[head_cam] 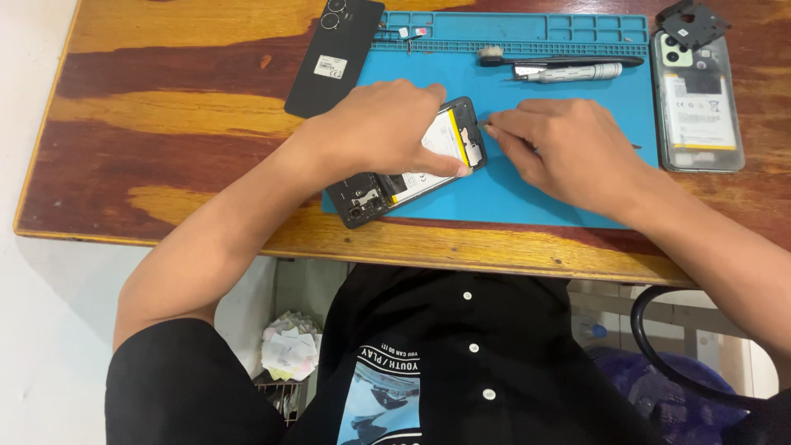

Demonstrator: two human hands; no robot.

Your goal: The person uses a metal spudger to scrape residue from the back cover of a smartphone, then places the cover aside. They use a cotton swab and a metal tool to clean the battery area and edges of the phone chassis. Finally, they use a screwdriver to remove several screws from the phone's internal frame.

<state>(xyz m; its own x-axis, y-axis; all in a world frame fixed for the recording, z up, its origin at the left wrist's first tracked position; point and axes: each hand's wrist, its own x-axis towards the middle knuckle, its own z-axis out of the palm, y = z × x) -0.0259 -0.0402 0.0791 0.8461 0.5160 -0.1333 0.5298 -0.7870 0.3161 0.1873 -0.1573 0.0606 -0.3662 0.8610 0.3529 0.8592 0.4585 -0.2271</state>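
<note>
An opened phone point(375, 194), back cover off and white battery showing, lies slanted on a blue work mat point(535, 189). My left hand point(379, 132) presses down on it, thumb on the battery near the yellow strip. My right hand point(560, 148) pinches a thin metal tool point(486, 125) whose tip meets the phone's right end. What the fingers cover of the phone's middle is hidden.
A black phone back cover point(334, 58) lies at the mat's upper left. A brush point(560, 59) and a silver pen-shaped tool point(568, 73) rest on the mat's top. A second opened phone point(696, 103) lies right, with black parts point(690, 23) above it. The wooden table edge point(461, 251) runs near me.
</note>
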